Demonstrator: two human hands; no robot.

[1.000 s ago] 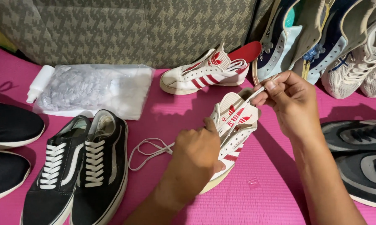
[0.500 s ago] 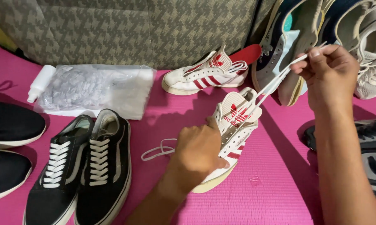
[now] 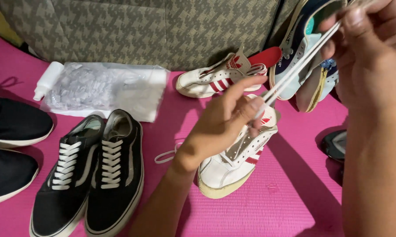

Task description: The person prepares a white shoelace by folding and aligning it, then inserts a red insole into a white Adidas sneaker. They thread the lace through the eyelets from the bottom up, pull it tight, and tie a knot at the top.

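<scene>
1. One view only: head cam, looks steeply down & forward at the pink foam floor mat (image 3: 294, 206).
2. Close range; mat fills the lower frame.
3. Grey woven fabric backdrop (image 3: 141, 30) runs beyond the mat's far edge.

Left hand (image 3: 220, 127), right hand (image 3: 373, 52): bare forearms, no sleeves (no rings visible).

Packaging: 1 clear, crinkled plastic bag (image 3: 106, 90) lying flat on pink mat (image 3: 294, 206), upper left, beside black sneakers (image 3: 92, 171) | 1 small white plastic bottle (image 3: 46, 81) touching bag's left edge, tilted, cap toward lower left | labels: red-and-white tongue patch (image 3: 264, 118) on white shoe (image 3: 233, 162), centre | screens, signs: 0
</scene>
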